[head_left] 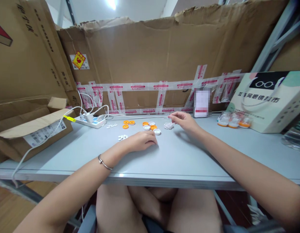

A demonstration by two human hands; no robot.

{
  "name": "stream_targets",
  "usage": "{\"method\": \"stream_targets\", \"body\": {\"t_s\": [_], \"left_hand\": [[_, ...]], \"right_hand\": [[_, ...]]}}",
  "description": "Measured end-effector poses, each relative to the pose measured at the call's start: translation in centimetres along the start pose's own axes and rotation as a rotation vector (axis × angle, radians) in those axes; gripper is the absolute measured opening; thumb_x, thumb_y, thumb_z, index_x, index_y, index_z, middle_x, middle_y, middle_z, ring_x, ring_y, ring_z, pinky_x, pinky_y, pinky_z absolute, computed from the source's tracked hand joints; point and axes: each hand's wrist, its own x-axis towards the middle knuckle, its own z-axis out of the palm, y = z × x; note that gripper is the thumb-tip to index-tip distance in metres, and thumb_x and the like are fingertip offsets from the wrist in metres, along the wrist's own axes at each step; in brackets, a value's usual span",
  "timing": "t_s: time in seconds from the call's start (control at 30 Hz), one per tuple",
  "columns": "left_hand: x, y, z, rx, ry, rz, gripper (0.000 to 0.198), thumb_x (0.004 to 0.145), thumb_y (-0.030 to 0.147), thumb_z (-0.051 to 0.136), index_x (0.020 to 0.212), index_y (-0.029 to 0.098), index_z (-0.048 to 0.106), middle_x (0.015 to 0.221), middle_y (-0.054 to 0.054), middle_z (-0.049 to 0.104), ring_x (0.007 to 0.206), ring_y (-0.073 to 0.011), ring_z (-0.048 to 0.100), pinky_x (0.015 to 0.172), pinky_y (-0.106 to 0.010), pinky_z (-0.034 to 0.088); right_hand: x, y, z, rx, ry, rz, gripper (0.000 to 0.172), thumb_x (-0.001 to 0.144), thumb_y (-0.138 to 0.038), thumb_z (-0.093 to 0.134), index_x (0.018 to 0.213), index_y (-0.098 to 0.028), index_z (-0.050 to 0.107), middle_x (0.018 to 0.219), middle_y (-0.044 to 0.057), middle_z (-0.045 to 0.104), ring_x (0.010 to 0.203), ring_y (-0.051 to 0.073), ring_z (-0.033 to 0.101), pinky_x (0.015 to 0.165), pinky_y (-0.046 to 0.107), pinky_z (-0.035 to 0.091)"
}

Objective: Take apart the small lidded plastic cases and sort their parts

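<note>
My left hand [145,141] rests on the grey table with its fingers curled inward; whatever may be inside them is hidden. Just beyond it lies a loose group of orange caps [153,127] and white round caps [157,131]. My right hand [182,119] is raised a little above the table, thumb and forefinger pinched together. A faint clear piece [167,115] shows by those fingertips, too indistinct to name. Below them is a small heap of white string-like pieces [168,126]. Farther left are several orange rings [125,127], small white discs [122,137] and small clear-white bits [112,125].
A power strip [90,121] with plugs and white cables sits at the back left, beside an open cardboard box [43,129]. A phone [201,103] leans against the large carton [150,51]. Assembled clear-and-orange items [234,120] and a paper bag [266,100] stand right.
</note>
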Motion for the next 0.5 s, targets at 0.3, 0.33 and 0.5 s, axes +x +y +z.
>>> {"method": "stream_targets", "body": {"t_s": [0.3,0.33,0.5], "left_hand": [[-2.6,-4.9,-4.6,0.188,0.382,-0.368,0.018,0.078,0.013,0.045,0.089,0.014,0.059,0.082,-0.005,0.060,0.072,-0.0123,0.055,0.070,-0.023,0.044],[-3.3,-5.8,-5.2,0.233,0.411,-0.443,0.020,0.077,0.012,0.045,0.091,0.014,0.059,0.084,-0.005,0.061,0.074,-0.0130,0.055,0.071,-0.023,0.044],[-5.7,-9.4,-6.3,0.372,0.361,-0.779,0.027,0.071,0.010,0.044,0.091,0.015,0.062,0.085,-0.006,0.064,0.078,-0.0155,0.058,0.076,-0.024,0.043]], "right_hand": [[1.5,0.4,-5.7,-0.249,0.301,0.017,0.028,0.073,-0.040,0.054,0.086,-0.016,0.062,0.073,0.003,0.060,0.063,0.011,0.051,0.060,0.023,0.041],[1.7,0.8,-7.4,-0.278,0.371,0.033,0.031,0.076,-0.038,0.051,0.092,-0.014,0.061,0.080,0.006,0.061,0.065,0.011,0.051,0.060,0.023,0.041],[2.2,4.5,-14.2,-0.785,0.491,0.295,0.027,0.075,-0.027,0.050,0.092,-0.011,0.063,0.084,0.014,0.063,0.063,0.015,0.051,0.058,0.029,0.037]]}}
